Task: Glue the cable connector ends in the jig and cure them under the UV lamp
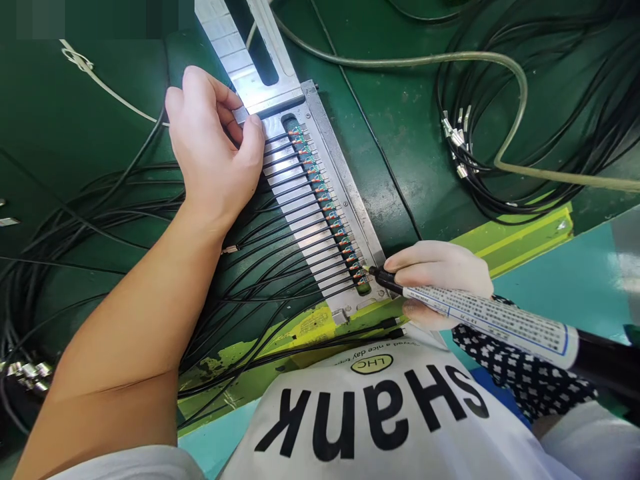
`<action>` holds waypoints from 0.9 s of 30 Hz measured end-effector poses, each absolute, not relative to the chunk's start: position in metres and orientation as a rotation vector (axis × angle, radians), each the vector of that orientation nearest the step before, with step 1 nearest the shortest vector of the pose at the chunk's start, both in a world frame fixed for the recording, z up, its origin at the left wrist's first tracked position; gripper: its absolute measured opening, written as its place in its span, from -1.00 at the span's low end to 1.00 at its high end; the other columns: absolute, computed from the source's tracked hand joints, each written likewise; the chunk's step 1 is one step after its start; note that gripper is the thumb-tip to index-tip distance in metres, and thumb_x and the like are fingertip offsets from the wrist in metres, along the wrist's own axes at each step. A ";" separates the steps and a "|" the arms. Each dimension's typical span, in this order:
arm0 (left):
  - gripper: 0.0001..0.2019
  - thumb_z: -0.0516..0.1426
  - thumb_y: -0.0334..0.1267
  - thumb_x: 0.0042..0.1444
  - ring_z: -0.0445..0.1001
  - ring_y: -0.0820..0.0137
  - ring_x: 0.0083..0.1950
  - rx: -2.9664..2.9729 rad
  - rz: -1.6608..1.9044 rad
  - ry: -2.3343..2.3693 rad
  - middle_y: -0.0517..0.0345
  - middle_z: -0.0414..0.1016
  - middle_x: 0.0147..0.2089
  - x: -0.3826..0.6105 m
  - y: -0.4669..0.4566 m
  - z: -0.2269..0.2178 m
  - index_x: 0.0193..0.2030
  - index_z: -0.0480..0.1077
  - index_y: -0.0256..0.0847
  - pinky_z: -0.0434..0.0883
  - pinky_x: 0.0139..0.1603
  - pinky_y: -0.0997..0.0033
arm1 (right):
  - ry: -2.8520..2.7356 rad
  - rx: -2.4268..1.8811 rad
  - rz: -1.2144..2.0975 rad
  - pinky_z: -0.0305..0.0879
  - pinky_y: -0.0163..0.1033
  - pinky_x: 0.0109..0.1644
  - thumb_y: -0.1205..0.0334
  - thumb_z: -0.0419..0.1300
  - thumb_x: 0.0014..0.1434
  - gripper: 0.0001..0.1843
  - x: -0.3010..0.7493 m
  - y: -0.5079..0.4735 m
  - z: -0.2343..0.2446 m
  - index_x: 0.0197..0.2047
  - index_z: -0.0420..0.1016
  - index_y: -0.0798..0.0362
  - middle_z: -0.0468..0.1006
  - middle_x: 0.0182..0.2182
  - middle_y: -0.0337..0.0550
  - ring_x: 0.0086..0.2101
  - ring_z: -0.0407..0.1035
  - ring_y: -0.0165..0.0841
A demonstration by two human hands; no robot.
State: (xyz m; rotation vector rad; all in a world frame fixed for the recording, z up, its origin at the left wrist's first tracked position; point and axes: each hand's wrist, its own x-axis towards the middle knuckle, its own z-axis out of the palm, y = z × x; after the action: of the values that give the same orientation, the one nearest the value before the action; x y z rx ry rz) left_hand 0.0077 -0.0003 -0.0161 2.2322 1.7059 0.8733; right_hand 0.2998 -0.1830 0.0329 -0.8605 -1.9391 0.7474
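A metal fixture (295, 193) lies on the green mat with its hinged lid (280, 93) swung up. Black cables run side by side across it, each ending at a small green circuit board (320, 179) in the slot. My left hand (215, 140), bare, pinches the fixture's left edge near the hinge, thumb on the plate by the topmost cable. In a white glove, my right hand (440, 270) grips a marker-like pen (490, 317) with a printed white label and black ends. Its tip is at the boards closest to me, apparently touching; exact contact is too small to tell.
Bundles of black cable (40, 280) with metal connectors lie at the left, and another coil (540, 127) at the right. A pale hose (400, 63) crosses the far side. Yellow tape (530, 233) lines the mat's near edge, where two cable ends (390, 327) lie.
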 end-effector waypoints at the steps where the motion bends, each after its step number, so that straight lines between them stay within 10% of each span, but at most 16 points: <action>1: -0.69 0.16 -0.55 0.01 0.37 0.23 -0.07 2.236 0.879 1.703 0.21 0.24 -0.30 0.008 0.000 -0.017 -0.11 0.29 -0.21 0.38 -0.04 0.19 | -1.936 -0.852 0.739 0.64 -0.19 -0.07 0.30 0.32 0.12 -0.69 0.299 -0.183 0.032 -0.03 0.53 0.08 0.67 -0.19 -0.07 -0.15 0.62 -0.23; 16: -0.63 -0.02 0.27 0.07 0.18 0.01 0.35 1.926 0.652 1.754 0.02 0.08 -0.51 0.020 -0.016 0.019 -0.32 0.12 0.03 0.05 -0.10 0.04 | -2.008 -0.886 0.758 0.59 -0.18 -0.17 0.19 0.28 0.19 -0.79 0.304 -0.189 0.046 -0.10 0.52 0.04 0.66 -0.14 -0.04 -0.23 0.61 -0.26; 27: -0.62 0.02 0.27 -0.14 -0.11 -0.01 0.49 1.879 0.575 1.637 -0.10 0.24 -0.45 0.004 -0.014 0.001 -0.33 0.17 0.07 -0.01 0.03 -0.12 | -2.003 -0.898 0.798 0.58 -0.19 -0.20 0.24 0.30 0.16 -0.76 0.303 -0.190 0.042 -0.08 0.51 0.02 0.66 -0.15 -0.06 -0.22 0.61 -0.26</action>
State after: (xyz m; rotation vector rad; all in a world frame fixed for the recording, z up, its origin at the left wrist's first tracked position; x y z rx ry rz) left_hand 0.0038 -0.0138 0.0014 1.8791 1.6369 0.5753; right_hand 0.3029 -0.1896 0.0415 -0.8979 -2.0027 0.7984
